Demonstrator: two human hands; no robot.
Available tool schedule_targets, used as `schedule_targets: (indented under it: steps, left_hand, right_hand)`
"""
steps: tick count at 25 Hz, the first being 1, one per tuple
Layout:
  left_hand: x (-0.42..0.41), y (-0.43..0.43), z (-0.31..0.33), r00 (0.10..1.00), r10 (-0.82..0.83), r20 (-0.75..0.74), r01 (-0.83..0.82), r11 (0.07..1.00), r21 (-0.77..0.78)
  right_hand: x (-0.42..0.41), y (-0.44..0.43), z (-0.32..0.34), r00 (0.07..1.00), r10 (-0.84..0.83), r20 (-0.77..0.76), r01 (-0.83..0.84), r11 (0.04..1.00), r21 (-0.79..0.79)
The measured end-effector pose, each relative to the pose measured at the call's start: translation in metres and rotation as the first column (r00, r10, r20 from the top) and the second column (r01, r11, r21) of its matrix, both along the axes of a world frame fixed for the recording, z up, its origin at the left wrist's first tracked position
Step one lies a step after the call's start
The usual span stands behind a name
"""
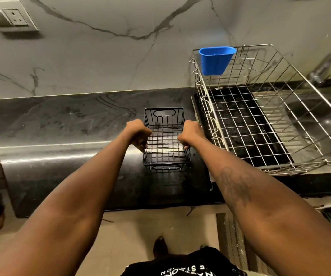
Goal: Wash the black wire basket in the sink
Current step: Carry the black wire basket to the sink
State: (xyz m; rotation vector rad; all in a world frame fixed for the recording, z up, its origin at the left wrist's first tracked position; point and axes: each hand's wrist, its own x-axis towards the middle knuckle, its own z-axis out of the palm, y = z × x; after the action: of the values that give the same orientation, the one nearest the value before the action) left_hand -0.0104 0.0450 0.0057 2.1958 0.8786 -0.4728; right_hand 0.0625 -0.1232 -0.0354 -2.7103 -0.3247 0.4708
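Observation:
The black wire basket (pixel 165 124) is over the dark countertop (pixel 61 120), upright, with handle cut-outs at its near and far ends. My left hand (pixel 137 133) grips its left rim. My right hand (pixel 189 134) grips its right rim. Whether the basket rests on the counter or hangs just above it, I cannot tell. The steel sink (pixel 324 124) lies to the right, partly covered by a rack. Its tap (pixel 326 64) stands at the far right.
A large steel wire dish rack (pixel 216 116) stands right of the basket, over the sink's left part, with a blue plastic cup holder (pixel 216 60) hung on its back rim. A marble wall with a socket (pixel 14 16) rises behind the counter.

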Motion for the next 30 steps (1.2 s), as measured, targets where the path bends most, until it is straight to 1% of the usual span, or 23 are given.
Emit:
schedule_targets:
  steps: [2,4,7,11,13,16,21,23,25,27,30]
  left_hand:
    - [-0.005,0.009,0.017,1.000,0.005,-0.022,-0.007,0.995,-0.099]
    - [-0.008,0.021,0.036,0.998,-0.021,-0.066,0.012,0.990,-0.143]
    - [-0.013,0.033,0.068,0.998,-0.010,-0.061,0.003,0.993,-0.114]
    - [-0.019,0.027,0.106,1.000,0.010,-0.008,-0.010,0.998,-0.058]
    - [-0.022,0.016,0.124,0.999,0.036,0.038,-0.035,0.999,-0.037]
    - [-0.026,-0.005,0.150,0.989,0.094,0.112,-0.092,0.996,-0.022]
    - [-0.023,-0.052,0.169,0.969,0.156,0.194,-0.147,0.987,-0.058]
    - [-0.015,-0.076,0.172,0.964,0.159,0.215,-0.148,0.987,-0.066]
    - [-0.003,-0.101,0.181,0.962,0.141,0.235,-0.127,0.989,-0.074]
    - [0.013,-0.119,0.193,0.961,0.104,0.255,-0.084,0.993,-0.085]
    - [0.040,-0.142,0.207,0.956,0.040,0.290,-0.014,0.996,-0.092]
  right_hand:
    - [0.000,0.005,0.011,1.000,0.019,-0.005,-0.019,0.997,0.080]
    - [-0.001,0.009,0.026,0.998,0.053,-0.018,-0.049,0.983,0.178]
    - [-0.001,0.012,0.049,0.993,0.109,-0.034,-0.092,0.939,0.330]
    - [-0.001,0.001,0.089,0.989,0.146,0.000,-0.133,0.899,0.417]
    - [0.001,-0.009,0.105,0.988,0.153,0.035,-0.153,0.886,0.438]
    - [0.009,-0.026,0.125,0.981,0.142,0.131,-0.186,0.875,0.447]
    - [0.026,-0.078,0.149,0.952,0.128,0.276,-0.245,0.861,0.446]
    - [0.034,-0.103,0.157,0.946,0.071,0.317,-0.215,0.869,0.445]
    - [0.043,-0.129,0.167,0.951,-0.001,0.308,-0.150,0.872,0.466]
    - [0.054,-0.151,0.176,0.957,-0.052,0.286,-0.103,0.858,0.503]
    - [0.068,-0.185,0.183,0.940,-0.127,0.317,-0.064,0.846,0.530]
